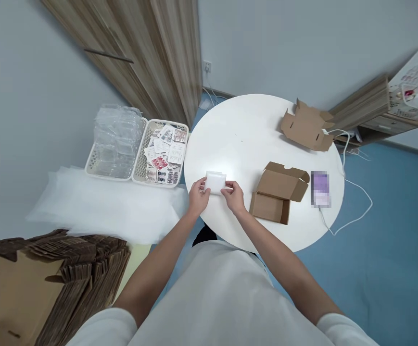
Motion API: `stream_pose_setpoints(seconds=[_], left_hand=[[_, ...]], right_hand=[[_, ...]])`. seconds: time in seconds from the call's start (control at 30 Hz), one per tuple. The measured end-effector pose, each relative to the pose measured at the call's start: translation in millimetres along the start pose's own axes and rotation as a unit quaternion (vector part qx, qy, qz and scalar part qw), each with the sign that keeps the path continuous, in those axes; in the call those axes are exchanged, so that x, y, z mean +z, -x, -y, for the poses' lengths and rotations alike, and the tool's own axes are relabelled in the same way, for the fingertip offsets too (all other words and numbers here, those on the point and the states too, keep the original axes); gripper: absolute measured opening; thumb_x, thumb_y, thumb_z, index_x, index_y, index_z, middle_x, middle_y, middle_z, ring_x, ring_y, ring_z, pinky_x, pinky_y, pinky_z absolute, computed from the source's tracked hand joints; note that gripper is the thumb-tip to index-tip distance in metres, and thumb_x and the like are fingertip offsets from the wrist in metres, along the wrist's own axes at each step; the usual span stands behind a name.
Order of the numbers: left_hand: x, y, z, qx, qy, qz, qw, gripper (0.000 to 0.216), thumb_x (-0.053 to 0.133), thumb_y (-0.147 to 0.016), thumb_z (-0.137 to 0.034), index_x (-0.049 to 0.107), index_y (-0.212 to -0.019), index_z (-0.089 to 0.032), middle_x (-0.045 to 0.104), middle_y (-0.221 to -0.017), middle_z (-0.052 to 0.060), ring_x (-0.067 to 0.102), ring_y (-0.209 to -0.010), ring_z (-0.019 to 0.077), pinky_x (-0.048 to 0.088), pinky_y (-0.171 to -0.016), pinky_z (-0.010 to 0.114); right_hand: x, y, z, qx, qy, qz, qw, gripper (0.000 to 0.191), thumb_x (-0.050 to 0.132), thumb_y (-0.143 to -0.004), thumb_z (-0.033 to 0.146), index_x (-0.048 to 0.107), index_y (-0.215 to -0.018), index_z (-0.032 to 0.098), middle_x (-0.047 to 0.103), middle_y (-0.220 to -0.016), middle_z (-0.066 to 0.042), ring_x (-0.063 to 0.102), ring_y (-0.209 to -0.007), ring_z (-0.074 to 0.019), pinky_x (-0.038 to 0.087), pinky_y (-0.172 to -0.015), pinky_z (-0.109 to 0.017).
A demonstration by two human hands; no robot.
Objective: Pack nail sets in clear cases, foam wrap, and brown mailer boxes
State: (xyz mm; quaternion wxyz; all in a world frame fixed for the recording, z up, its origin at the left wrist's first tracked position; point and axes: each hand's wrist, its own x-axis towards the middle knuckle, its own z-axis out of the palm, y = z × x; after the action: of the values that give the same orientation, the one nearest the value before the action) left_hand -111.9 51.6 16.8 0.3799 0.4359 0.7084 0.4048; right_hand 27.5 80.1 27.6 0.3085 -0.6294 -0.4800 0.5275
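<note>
A small white packet (215,183), which looks wrapped in translucent foam sheet, is held just over the near left part of the round white table (230,129). My left hand (198,196) pinches its left edge between thumb and fingers. On the opposite edge, my right hand (234,196) grips it the same way. What lies inside the wrapping cannot be made out. To the right of my right hand stands a brown cardboard box (272,207) with its lid up; its inside shows bare cardboard.
A flattened carton (308,126) and a phone (320,190) with a white cable lie on the table's right. Left are a basket of nail-tip cards (165,154), a basket of clear plastic packs (117,144), white foam sheets (118,206) and stacked flat cartons (86,283).
</note>
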Motion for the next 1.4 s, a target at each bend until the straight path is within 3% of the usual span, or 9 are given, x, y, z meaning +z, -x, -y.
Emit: stream_pose_setpoints(seconds=[0.2, 0.37, 0.47, 0.6, 0.8, 1.03, 1.2, 1.33, 1.4], left_hand=[[53, 56, -53, 0.064, -0.008, 0.063, 0.996, 0.043, 0.050, -0.074, -0.024, 0.044, -0.117, -0.022, 0.049, -0.106, 0.007, 0.050, -0.086, 0.0137, 0.049, -0.069, 0.026], [117, 79, -69, 0.092, -0.023, 0.139, 0.986, 0.046, 0.050, -0.074, -0.020, 0.042, -0.120, -0.020, 0.049, -0.105, 0.008, 0.051, -0.082, 0.0130, 0.049, -0.069, 0.027], [146, 81, -68, 0.084, -0.069, 0.172, 0.979, 0.050, 0.052, -0.072, -0.018, 0.040, -0.121, -0.018, 0.051, -0.103, 0.009, 0.053, -0.082, 0.0147, 0.048, -0.071, 0.029], [166, 80, -67, 0.077, -0.151, 0.202, 0.965, 0.049, 0.052, -0.071, -0.018, 0.043, -0.119, -0.017, 0.055, -0.103, 0.008, 0.055, -0.087, 0.0187, 0.045, -0.076, 0.031], [172, 81, -64, 0.041, -0.246, 0.238, 0.939, 0.050, 0.050, -0.070, -0.015, 0.038, -0.118, -0.015, 0.056, -0.107, 0.009, 0.053, -0.096, 0.0215, 0.041, -0.079, 0.031], [176, 83, -69, 0.077, -0.300, 0.245, 0.919, 0.032, 0.046, -0.067, -0.009, 0.054, -0.098, -0.009, 0.048, -0.112, 0.016, 0.047, -0.105, 0.0234, 0.036, -0.090, 0.032], [153, 80, -70, 0.159, -0.216, 0.142, 0.953, 0.039, 0.045, -0.073, -0.016, 0.047, -0.112, -0.015, 0.045, -0.117, 0.011, 0.043, -0.109, 0.0200, 0.035, -0.092, 0.032], [128, 48, -74, 0.030, -0.134, 0.058, 0.989, 0.048, 0.050, -0.073, -0.027, 0.042, -0.119, -0.015, 0.045, -0.119, 0.013, 0.051, -0.099, 0.0198, 0.042, -0.082, 0.032], [121, 28, -81, -0.038, -0.086, 0.082, 0.992, 0.052, 0.049, -0.073, -0.024, 0.038, -0.123, -0.015, 0.048, -0.118, 0.012, 0.050, -0.101, 0.0192, 0.041, -0.082, 0.031]], right_hand=[[-92, 46, -12, -0.047, -0.031, -0.035, 0.998, 0.033, 0.055, -0.066, 0.029, 0.051, -0.098, 0.019, 0.058, -0.099, -0.006, 0.058, -0.073, -0.0145, 0.049, -0.068, -0.031], [-163, 59, -37, -0.055, -0.006, -0.092, 0.994, 0.033, 0.055, -0.067, 0.027, 0.052, -0.098, 0.019, 0.057, -0.102, -0.006, 0.058, -0.074, -0.0145, 0.048, -0.072, -0.032], [-186, 55, -56, -0.046, 0.033, -0.098, 0.994, 0.030, 0.053, -0.067, 0.024, 0.052, -0.097, 0.019, 0.058, -0.096, -0.005, 0.058, -0.072, -0.0136, 0.047, -0.071, -0.031], [-197, 45, -72, -0.032, 0.119, -0.062, 0.990, 0.028, 0.049, -0.067, 0.018, 0.048, -0.095, 0.020, 0.057, -0.084, -0.001, 0.055, -0.065, -0.0122, 0.045, -0.066, -0.028], [-195, 34, -79, -0.055, 0.289, -0.020, 0.956, 0.021, 0.046, -0.067, 0.011, 0.047, -0.086, 0.020, 0.052, -0.087, -0.003, 0.051, -0.073, -0.0146, 0.038, -0.062, -0.026], [-187, 32, -75, -0.055, 0.370, 0.025, 0.927, 0.024, 0.043, -0.072, 0.008, 0.051, -0.093, 0.016, 0.050, -0.095, -0.009, 0.052, -0.074, -0.0165, 0.036, -0.064, -0.027], [-217, 36, -74, -0.140, 0.286, -0.026, 0.948, 0.026, 0.045, -0.075, 0.021, 0.052, -0.100, 0.020, 0.051, -0.102, -0.007, 0.052, -0.081, -0.0162, 0.039, -0.070, -0.028], [-257, 15, -69, -0.069, 0.172, -0.129, 0.974, 0.039, 0.049, -0.071, 0.037, 0.051, -0.105, 0.019, 0.053, -0.105, -0.009, 0.052, -0.084, -0.0186, 0.040, -0.074, -0.031], [-271, -2, -63, -0.021, 0.095, -0.130, 0.987, 0.045, 0.054, -0.066, 0.040, 0.052, -0.106, 0.019, 0.052, -0.110, -0.009, 0.050, -0.094, -0.0206, 0.040, -0.076, -0.031]])
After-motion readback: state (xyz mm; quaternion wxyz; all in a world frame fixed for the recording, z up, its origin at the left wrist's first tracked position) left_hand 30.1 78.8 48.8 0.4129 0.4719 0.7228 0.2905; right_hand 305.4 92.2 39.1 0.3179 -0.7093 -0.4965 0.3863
